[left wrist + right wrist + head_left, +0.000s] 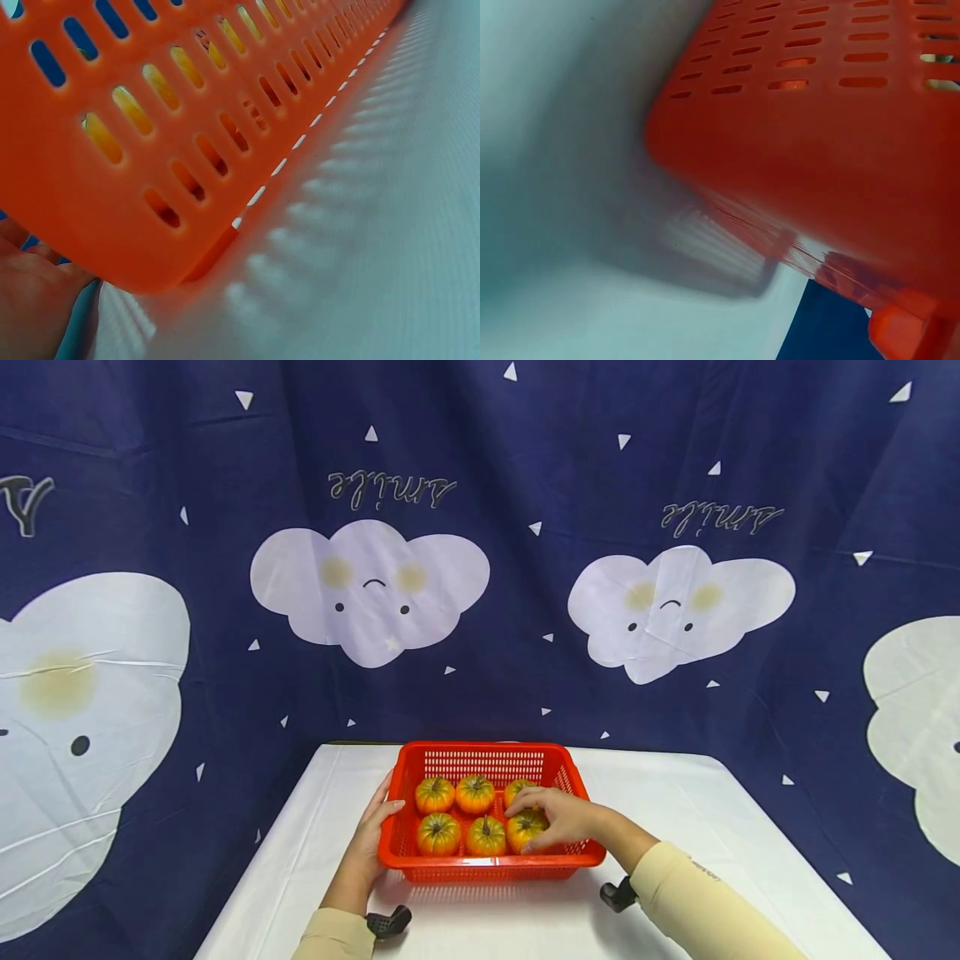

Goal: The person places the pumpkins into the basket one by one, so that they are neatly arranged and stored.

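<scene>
A red plastic basket [487, 862] with slotted walls holds several small orange pumpkins in two rows, among them a front middle pumpkin [486, 837] and a back left one [434, 795]. My left hand [369, 839] grips the basket's left side, thumb over the rim and the other fingers outside the wall. In the left wrist view part of that hand [34, 300] shows beside the basket's corner. Reaching over the right rim, my right hand [558, 817] curls its fingers and thumb round the front right pumpkin [522, 832], partly covering it. The right wrist view shows only the basket's outside [795, 142].
The basket stands on a table with a white cloth [660, 827]. Behind it hangs a dark blue curtain [525, 702] printed with clouds and triangles. Black wrist devices sit at the left [388, 922] and right [618, 894] sleeve cuffs.
</scene>
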Motion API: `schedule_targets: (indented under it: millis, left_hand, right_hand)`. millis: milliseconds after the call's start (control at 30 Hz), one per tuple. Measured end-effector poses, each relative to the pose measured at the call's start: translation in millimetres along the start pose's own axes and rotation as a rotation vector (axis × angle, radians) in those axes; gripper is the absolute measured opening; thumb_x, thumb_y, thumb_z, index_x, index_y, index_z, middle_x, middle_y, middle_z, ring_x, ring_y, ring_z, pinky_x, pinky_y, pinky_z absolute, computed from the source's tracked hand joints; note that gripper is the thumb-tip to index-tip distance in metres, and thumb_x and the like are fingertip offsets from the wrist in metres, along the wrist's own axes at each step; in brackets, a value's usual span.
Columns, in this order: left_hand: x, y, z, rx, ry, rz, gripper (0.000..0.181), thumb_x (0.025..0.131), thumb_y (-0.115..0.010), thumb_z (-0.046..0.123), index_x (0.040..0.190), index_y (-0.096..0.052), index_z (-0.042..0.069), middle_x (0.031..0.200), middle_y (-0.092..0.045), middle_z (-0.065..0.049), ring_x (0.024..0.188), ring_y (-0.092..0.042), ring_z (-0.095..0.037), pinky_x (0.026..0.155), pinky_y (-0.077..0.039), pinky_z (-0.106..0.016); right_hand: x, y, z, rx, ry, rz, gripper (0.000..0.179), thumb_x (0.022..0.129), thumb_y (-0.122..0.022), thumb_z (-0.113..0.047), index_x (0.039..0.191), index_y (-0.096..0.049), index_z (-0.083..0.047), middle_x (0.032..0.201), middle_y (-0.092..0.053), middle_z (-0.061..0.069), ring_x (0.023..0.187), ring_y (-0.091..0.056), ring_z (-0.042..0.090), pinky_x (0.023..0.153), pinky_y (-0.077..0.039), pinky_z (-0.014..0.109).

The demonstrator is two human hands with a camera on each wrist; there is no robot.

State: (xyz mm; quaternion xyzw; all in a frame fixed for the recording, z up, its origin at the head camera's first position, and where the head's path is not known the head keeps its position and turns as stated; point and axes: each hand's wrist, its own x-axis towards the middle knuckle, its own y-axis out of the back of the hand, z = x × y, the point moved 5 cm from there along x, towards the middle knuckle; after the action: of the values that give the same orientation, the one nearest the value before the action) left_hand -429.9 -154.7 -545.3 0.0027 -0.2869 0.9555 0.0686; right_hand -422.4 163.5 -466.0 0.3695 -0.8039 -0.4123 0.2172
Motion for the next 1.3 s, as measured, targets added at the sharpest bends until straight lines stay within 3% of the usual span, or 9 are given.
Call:
schedule_targets:
  millis: [167, 433, 733, 967, 1133, 1300]
  left_hand:
    - [1.0, -1.5, -1.4, -0.008, 0.0, -0.008, 0.076, 0.099, -0.051, 0.008, 0.169, -0.026, 0.024, 0.17, -0.026, -0.014, 0.152, -0.028, -0.042, 0.117, -0.032, -0.061]
    - [0.9, -4.4, -2.3, -0.017, -0.012, -0.037, 0.076, 0.1, -0.049, 0.006, 0.169, -0.023, 0.021, 0.171, -0.021, -0.017, 0.153, -0.025, -0.042, 0.119, -0.027, -0.062]
    - [0.7, -7.2, -4.8, -0.033, -0.005, -0.033, 0.075, 0.1, -0.049, 0.005, 0.169, -0.024, 0.021, 0.17, -0.024, -0.017, 0.152, -0.026, -0.041, 0.119, -0.027, -0.062]
    - [0.6, -5.6, -3.4, -0.016, -0.006, -0.029, 0.076, 0.099, -0.05, 0.006, 0.169, -0.025, 0.021, 0.17, -0.024, -0.017, 0.152, -0.027, -0.042, 0.117, -0.03, -0.062]
    - [2.0, -1.0, -1.8, 0.022, 0.007, -0.022, 0.077, 0.099, -0.052, 0.008, 0.169, -0.024, 0.022, 0.17, -0.025, -0.018, 0.151, -0.029, -0.044, 0.114, -0.035, -0.061]
    - [6.6, 7.9, 6.2, 0.093, 0.008, -0.028, 0.078, 0.098, -0.056, 0.005, 0.169, -0.024, 0.017, 0.167, -0.027, -0.023, 0.148, -0.034, -0.046, 0.112, -0.039, -0.06]
  right_hand:
    - [-2.1, -2.6, -0.4, -0.103, -0.036, -0.023, 0.05, 0.085, -0.086, -0.022, 0.132, -0.072, -0.012, 0.14, -0.062, 0.002, 0.136, -0.05, 0.025, 0.118, -0.037, 0.047]
    - [-2.0, -6.6, -0.2, -0.17, -0.037, -0.059, 0.048, 0.084, -0.086, -0.012, 0.13, -0.071, -0.014, 0.133, -0.065, -0.006, 0.127, -0.057, 0.016, 0.113, -0.043, 0.04]
    - [-2.4, -10.1, 7.1, -0.24, -0.151, -0.101, 0.048, 0.084, -0.089, -0.02, 0.129, -0.073, -0.02, 0.127, -0.066, -0.012, 0.123, -0.058, 0.011, 0.112, -0.044, 0.038]
    - [-1.5, -6.8, 3.8, -0.249, -0.14, -0.103, 0.05, 0.084, -0.09, -0.023, 0.131, -0.073, -0.019, 0.128, -0.067, -0.011, 0.124, -0.058, 0.013, 0.113, -0.044, 0.039]
    - [-2.4, 11.4, -4.7, -0.208, -0.127, -0.088, 0.059, 0.082, -0.088, -0.023, 0.138, -0.07, -0.016, 0.136, -0.066, -0.006, 0.128, -0.058, 0.02, 0.111, -0.046, 0.045]
    - [-0.2, 50.4, -13.6, -0.131, -0.09, 0.002, 0.061, 0.087, -0.085, -0.031, 0.142, -0.067, -0.014, 0.14, -0.065, 0.0, 0.131, -0.057, 0.023, 0.11, -0.046, 0.05]
